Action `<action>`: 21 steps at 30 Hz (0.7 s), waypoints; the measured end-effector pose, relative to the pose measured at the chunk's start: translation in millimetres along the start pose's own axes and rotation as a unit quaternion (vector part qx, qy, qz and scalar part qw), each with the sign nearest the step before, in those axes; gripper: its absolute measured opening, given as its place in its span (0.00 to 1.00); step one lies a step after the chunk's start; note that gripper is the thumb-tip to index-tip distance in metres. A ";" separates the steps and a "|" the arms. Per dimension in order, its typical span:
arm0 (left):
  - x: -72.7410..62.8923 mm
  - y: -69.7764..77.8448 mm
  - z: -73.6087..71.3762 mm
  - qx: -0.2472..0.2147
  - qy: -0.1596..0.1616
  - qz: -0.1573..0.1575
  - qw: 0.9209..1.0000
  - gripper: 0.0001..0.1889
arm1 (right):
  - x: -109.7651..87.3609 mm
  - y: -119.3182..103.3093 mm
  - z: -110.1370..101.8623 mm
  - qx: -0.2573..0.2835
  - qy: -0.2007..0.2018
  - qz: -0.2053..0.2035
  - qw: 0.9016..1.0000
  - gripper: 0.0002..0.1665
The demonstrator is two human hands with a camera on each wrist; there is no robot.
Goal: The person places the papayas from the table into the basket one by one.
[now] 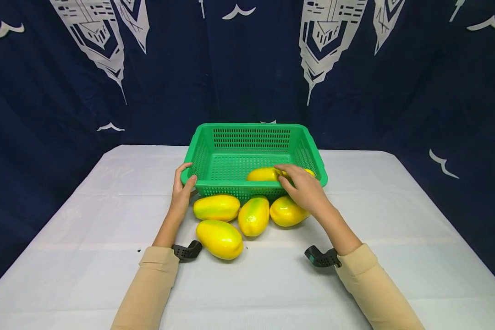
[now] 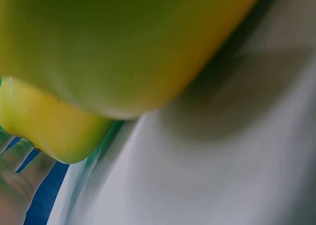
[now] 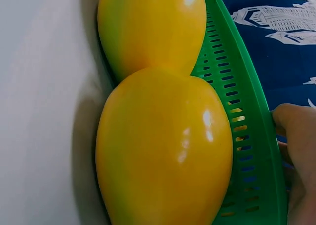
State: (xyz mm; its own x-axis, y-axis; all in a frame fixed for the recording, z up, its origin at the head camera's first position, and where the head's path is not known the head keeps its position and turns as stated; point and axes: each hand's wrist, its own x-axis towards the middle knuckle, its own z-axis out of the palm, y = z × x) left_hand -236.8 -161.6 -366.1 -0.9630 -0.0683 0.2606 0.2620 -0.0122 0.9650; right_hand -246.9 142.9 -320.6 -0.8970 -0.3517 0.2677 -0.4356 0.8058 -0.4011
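A green plastic basket (image 1: 253,183) stands across the middle of the table. My left hand (image 1: 182,188) grips its left front corner, thumb over the rim and fingers along the outer side. Over the front rim reaches my right hand (image 1: 303,188), thumb and fingers curved around a yellow papaya (image 1: 309,172) at the basket's right, partly hidden by that hand. A second papaya (image 1: 261,174) lies inside to its left. Along the basket's front lie a left papaya (image 1: 216,207), a middle papaya (image 1: 253,215) and a right papaya (image 1: 288,211), below my right hand.
One more papaya (image 1: 219,239) lies nearer to me, in front of the left one. A white cloth covers the table (image 1: 247,293). Behind it hangs a dark blue curtain (image 1: 231,68) with white prints. A papaya's greenish side (image 2: 113,47) fills much of the left wrist view.
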 end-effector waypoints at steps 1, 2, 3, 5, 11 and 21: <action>-0.9 1.3 0.5 0.003 0.000 -0.001 1.000 0.26 | -1.4 0.1 -0.2 0.012 0.005 -0.001 1.000 0.23; -1.2 2.0 0.9 0.005 0.000 -0.001 1.000 0.26 | -3.1 0.0 -0.5 0.026 0.010 -0.001 1.000 0.23; -1.6 2.5 1.1 0.008 0.001 -0.002 1.000 0.26 | -4.8 -0.3 -1.1 0.039 0.015 -0.002 0.999 0.23; -1.9 2.8 1.0 0.006 0.001 -0.002 1.000 0.26 | -8.7 -0.8 -2.3 0.063 0.025 -0.004 0.998 0.23; -2.1 1.8 0.8 0.004 0.000 0.001 1.000 0.26 | -20.4 -2.3 -4.9 0.112 0.067 -0.018 0.991 0.22; -1.5 2.7 0.4 0.010 0.003 -0.010 1.000 0.26 | -37.1 -0.6 -6.5 0.142 0.159 -0.067 0.975 0.17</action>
State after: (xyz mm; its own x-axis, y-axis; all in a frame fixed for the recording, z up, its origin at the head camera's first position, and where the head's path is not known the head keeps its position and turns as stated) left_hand -234.7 -161.2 -363.9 -0.9676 -0.0732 0.2415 0.2417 0.0064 0.9703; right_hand -212.9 158.5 -324.6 -0.7821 -0.2430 0.5738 -0.5908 0.5820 -0.5588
